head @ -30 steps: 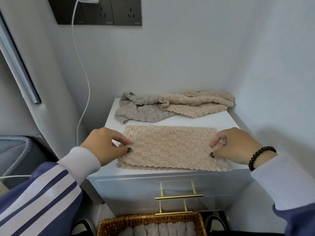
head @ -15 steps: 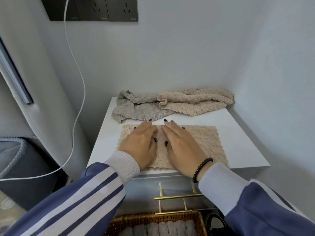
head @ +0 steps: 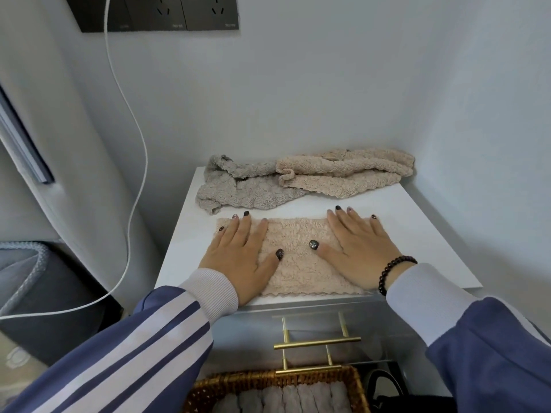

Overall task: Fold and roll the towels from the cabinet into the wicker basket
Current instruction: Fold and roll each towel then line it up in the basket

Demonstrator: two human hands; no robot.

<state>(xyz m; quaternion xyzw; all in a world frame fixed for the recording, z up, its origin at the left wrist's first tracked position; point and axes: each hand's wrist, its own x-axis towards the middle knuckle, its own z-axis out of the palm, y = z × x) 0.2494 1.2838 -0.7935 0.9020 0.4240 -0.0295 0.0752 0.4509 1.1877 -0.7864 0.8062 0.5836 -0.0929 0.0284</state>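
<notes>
A folded beige towel [head: 295, 257] lies flat near the front of the white cabinet top [head: 423, 242]. My left hand [head: 241, 257] presses flat on the towel's left end, fingers straight and spread. On its right end my right hand [head: 362, 251] lies flat the same way. Behind them a crumpled grey towel [head: 238, 189] and a crumpled beige towel [head: 343, 174] lie against the back wall. Below the cabinet front stands the wicker basket [head: 268, 380], holding several rolled grey towels [head: 286, 400].
Gold drawer handles [head: 316, 342] stick out of the cabinet front above the basket. A white cable [head: 140, 144] hangs from a dark wall socket panel [head: 155, 13] at the left. A grey bin [head: 32, 281] sits on the floor left. The wall closes the right side.
My hands left the towel's ends, met flat at its middle, and have now slid apart outward along it. The towel lies smoother.
</notes>
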